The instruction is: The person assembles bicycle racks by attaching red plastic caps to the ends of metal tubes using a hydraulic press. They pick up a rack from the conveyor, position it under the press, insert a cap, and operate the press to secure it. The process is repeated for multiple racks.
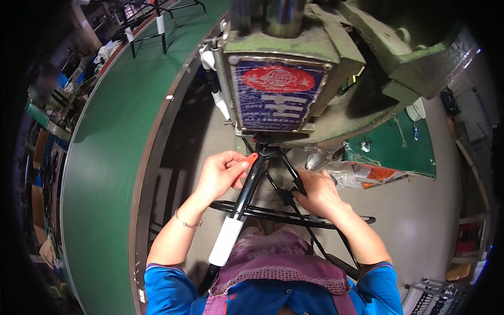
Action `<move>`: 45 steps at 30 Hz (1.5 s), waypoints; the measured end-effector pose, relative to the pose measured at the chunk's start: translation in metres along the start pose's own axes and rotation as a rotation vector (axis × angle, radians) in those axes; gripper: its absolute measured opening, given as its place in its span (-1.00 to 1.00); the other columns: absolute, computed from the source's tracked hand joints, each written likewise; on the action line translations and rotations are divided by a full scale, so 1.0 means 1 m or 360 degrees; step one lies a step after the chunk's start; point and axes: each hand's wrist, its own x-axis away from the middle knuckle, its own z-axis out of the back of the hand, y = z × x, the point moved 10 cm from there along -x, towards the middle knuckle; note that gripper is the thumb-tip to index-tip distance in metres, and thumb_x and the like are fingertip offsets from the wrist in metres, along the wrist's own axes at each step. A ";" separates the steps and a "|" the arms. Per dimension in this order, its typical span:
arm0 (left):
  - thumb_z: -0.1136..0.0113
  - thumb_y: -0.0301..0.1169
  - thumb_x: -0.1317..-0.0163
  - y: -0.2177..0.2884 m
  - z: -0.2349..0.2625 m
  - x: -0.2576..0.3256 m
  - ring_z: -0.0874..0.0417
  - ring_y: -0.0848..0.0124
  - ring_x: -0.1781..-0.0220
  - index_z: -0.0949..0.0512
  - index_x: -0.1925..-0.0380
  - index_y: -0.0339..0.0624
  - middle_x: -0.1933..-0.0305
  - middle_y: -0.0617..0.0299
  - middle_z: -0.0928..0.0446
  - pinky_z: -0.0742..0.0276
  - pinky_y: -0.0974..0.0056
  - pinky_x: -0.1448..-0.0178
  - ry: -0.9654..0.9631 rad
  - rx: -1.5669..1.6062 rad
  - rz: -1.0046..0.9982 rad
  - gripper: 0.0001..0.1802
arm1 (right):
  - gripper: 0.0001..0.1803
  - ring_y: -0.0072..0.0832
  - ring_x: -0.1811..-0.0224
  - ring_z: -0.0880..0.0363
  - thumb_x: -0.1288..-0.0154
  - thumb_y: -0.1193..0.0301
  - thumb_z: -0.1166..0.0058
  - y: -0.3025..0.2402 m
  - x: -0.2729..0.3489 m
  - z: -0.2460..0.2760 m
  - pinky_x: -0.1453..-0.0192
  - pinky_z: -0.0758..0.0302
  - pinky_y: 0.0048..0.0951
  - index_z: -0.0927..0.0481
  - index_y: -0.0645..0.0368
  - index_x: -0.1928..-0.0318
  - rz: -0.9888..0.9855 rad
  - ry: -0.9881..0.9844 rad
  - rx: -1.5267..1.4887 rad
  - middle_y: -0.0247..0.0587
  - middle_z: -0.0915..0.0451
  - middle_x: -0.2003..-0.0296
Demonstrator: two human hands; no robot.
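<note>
My left hand (219,175) pinches a small red strip (252,157) with a rounded end between thumb and fingers. It sits right beside a black tube (247,193) of a black metal tubular frame, whose lower part wears a white sleeve (226,242). Around another slanting black tube of the frame, my right hand (320,193) is closed. The frame's upper joint (266,152) lies under the head of a green press machine (286,44), which hides what is above it. A black hoop (286,216) of the frame crosses in front of my apron.
A long green table (107,173) with a raised brown edge runs along my left; black frames with white sleeves (160,24) stand at its far end. To the right, a smaller green bench (407,149) has plastic bags (344,173) beside it. A coil spring (222,84) hangs beside the press.
</note>
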 end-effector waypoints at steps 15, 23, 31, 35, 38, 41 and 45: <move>-0.19 -0.42 -0.30 -0.019 -0.024 -0.048 -0.55 0.41 0.73 -0.46 0.51 -0.30 0.59 0.10 -0.56 -0.47 0.35 0.71 -0.0396 -0.0160 0.0398 -0.76 | -0.53 -0.03 0.32 -0.58 0.02 0.29 -0.22 0.003 0.001 -0.004 0.05 -0.36 -0.09 -0.40 0.19 0.10 -0.0161 -0.0170 0.0084 -0.04 -0.57 0.50; -0.15 -0.33 -0.34 -0.032 -0.006 -0.017 -0.42 0.46 0.84 -0.48 0.50 -0.27 0.67 0.13 -0.53 -0.28 0.41 0.75 -0.0410 -0.0053 0.0494 -0.72 | -0.65 0.01 0.35 -0.58 -0.02 0.31 -0.12 0.006 -0.002 -0.005 0.17 -0.45 -0.08 -0.39 0.17 0.20 -0.0248 -0.0307 -0.0023 -0.02 -0.56 0.55; -0.16 -0.34 -0.33 -0.033 -0.001 -0.012 -0.28 0.53 0.89 -0.48 0.55 -0.25 0.74 0.16 -0.48 -0.13 0.42 0.78 -0.0295 -0.0101 0.0533 -0.71 | -0.64 0.02 0.36 -0.58 0.00 0.24 -0.15 0.006 -0.004 -0.003 0.26 -0.47 -0.07 -0.44 0.14 0.21 -0.0236 -0.0299 -0.0017 0.00 -0.57 0.52; -0.16 -0.35 -0.33 -0.033 0.000 -0.010 -0.27 0.54 0.89 -0.47 0.58 -0.23 0.74 0.17 -0.47 -0.11 0.42 0.79 -0.0282 -0.0111 0.0558 -0.70 | -0.63 0.02 0.35 -0.58 -0.02 0.22 -0.13 0.007 -0.004 -0.004 0.25 -0.47 -0.07 -0.43 0.16 0.20 -0.0273 -0.0366 -0.0018 0.02 -0.57 0.52; -0.16 -0.35 -0.33 -0.032 -0.002 -0.009 -0.27 0.53 0.89 -0.48 0.57 -0.24 0.74 0.17 -0.47 -0.12 0.42 0.79 -0.0279 -0.0086 0.0558 -0.70 | -0.62 0.02 0.37 -0.58 -0.02 0.22 -0.13 0.007 -0.004 -0.004 0.27 -0.47 -0.07 -0.43 0.16 0.19 -0.0264 -0.0362 -0.0030 0.02 -0.56 0.53; -0.16 -0.35 -0.33 -0.033 -0.003 -0.009 -0.27 0.53 0.89 -0.48 0.57 -0.24 0.74 0.17 -0.47 -0.12 0.43 0.79 -0.0290 -0.0036 0.0544 -0.70 | -0.62 0.03 0.38 -0.58 -0.02 0.22 -0.13 0.007 -0.004 -0.004 0.28 -0.47 -0.07 -0.44 0.16 0.19 -0.0261 -0.0367 -0.0014 0.01 -0.56 0.55; -0.14 -0.25 -0.33 -0.042 -0.001 -0.012 -0.34 0.60 0.85 -0.51 0.49 -0.16 0.68 0.26 -0.53 0.09 0.45 0.82 -0.0341 -0.0094 0.0551 -0.74 | -0.61 0.01 0.35 -0.59 0.02 0.25 -0.15 0.007 -0.004 -0.004 0.26 -0.49 -0.09 -0.45 0.18 0.18 -0.0268 -0.0397 0.0015 0.01 -0.58 0.52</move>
